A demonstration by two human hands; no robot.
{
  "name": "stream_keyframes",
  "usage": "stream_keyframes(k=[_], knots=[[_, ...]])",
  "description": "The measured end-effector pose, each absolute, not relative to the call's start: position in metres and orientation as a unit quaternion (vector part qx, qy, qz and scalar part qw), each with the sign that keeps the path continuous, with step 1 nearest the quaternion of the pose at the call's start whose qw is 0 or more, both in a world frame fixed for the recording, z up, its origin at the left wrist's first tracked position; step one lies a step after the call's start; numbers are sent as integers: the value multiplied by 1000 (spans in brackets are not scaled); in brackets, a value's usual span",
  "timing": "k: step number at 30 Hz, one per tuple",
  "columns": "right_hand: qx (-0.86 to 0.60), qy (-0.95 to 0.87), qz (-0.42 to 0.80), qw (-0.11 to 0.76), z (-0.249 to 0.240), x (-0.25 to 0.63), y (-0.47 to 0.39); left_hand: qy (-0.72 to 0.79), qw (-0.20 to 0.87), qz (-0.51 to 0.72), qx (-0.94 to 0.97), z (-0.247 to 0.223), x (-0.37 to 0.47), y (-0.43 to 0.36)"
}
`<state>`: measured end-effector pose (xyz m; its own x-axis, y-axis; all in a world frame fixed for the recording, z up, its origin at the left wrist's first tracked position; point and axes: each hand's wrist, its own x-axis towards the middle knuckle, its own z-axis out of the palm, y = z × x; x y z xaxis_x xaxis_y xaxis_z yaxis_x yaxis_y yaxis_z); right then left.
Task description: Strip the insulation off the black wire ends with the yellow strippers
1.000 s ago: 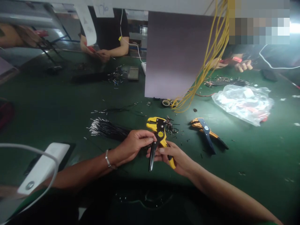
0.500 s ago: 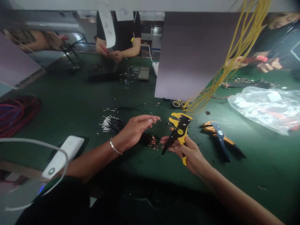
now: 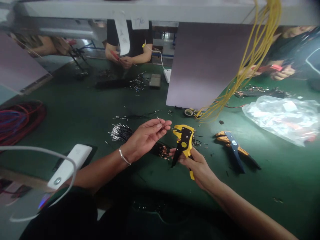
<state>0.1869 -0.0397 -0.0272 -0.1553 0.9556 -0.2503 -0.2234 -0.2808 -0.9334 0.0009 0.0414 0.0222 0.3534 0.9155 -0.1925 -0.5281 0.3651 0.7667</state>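
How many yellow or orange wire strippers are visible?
2: a yellow-black wire stripper in the right hand, a blue-orange wire stripper on the table to its right.

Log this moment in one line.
left hand: pinching thin wire | right hand: holding yellow tool | black wires: partly hidden by left hand | blue tool: on table

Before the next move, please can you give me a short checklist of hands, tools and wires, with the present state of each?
1. Yellow-and-black wire stripper in the right hand: ok, held low down.
2. Thin wire in the left hand: ok, pale tip pointing up.
3. Thin wire's other end clear of the stripper: cannot tell, too small.
4. Blue-and-orange wire stripper set aside: ok, lying on the green table.
5. Space behind the held stripper free of scraps: not ok, dark scraps lie there.
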Motion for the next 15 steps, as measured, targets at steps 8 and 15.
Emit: stream_keyframes(k=[8,15], knots=[[-502,-498,504,497,-12,201,-40,350,674,521,390,24,-15,55],[-538,-517,446,493,-20,207,-33,335,712,519,334,24,-15,57]])
